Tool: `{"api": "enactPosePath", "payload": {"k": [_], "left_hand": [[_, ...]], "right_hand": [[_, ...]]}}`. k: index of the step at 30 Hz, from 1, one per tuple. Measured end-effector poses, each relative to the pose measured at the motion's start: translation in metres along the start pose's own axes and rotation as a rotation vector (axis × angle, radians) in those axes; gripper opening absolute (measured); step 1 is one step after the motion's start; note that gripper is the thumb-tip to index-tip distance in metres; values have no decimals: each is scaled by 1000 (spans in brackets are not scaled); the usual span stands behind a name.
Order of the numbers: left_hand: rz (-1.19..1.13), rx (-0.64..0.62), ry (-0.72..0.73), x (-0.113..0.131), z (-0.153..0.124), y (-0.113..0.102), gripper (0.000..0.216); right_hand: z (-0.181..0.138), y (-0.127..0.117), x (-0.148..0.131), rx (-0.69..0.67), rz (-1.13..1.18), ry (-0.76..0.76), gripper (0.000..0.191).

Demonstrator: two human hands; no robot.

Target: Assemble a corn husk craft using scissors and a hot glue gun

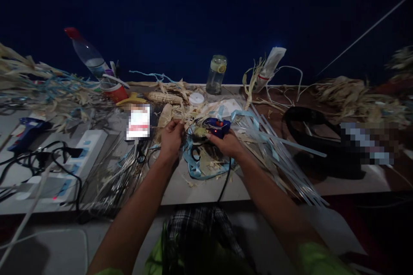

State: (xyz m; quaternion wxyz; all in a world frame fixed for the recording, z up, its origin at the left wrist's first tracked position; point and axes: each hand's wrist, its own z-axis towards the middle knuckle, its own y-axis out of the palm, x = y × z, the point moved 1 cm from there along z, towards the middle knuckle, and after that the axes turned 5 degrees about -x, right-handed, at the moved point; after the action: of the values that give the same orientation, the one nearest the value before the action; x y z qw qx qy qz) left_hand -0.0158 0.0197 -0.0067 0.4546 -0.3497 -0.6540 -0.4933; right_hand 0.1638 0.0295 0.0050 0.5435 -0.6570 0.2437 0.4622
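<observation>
My right hand (228, 142) is wrapped round a blue glue gun (220, 126) with a small red light. Its black cord (226, 180) hangs over the table's front edge. Just left of it, my left hand (172, 136) pinches pale corn husk (182, 117) between thumb and fingertips; the held end is too small to make out well. Between and below the hands lie a light blue ribbon (196, 172) and husk scraps (209, 161). A dried corn cob (166, 97) lies behind my left hand.
On the left are a white power strip (80, 165), another blue glue gun (30, 131), thin wires (121, 184) and a lit phone (138, 122). Behind stand a red cup (116, 93) and a clear bottle (217, 75). Translucent glue sticks (290, 167) and a black strap (305, 116) lie right.
</observation>
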Motion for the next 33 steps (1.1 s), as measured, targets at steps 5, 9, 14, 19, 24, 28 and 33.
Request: {"api": "enactPosePath", "payload": {"k": [5, 9, 14, 19, 24, 28, 33], "left_hand": [[5, -25, -4, -1, 0, -1, 22], [16, -22, 5, -1, -1, 1, 22], [-2, -24, -21, 2, -3, 3, 21], [-31, -14, -24, 4, -4, 4, 22], [-35, -9, -31, 4, -4, 4, 20], [-16, -26, -13, 2, -3, 3, 20], [-36, -91, 10, -1, -1, 3, 20]], "right_hand": [[0, 1, -1, 8, 11, 1, 36], [1, 2, -3, -13, 1, -10, 37], [0, 0, -4, 12, 52, 1, 38], [0, 0, -3, 1, 70, 10, 33], [2, 0, 1, 25, 388, 23, 33], [10, -7, 6, 123, 755, 124, 42], [19, -15, 15, 88, 990, 478, 45]]}}
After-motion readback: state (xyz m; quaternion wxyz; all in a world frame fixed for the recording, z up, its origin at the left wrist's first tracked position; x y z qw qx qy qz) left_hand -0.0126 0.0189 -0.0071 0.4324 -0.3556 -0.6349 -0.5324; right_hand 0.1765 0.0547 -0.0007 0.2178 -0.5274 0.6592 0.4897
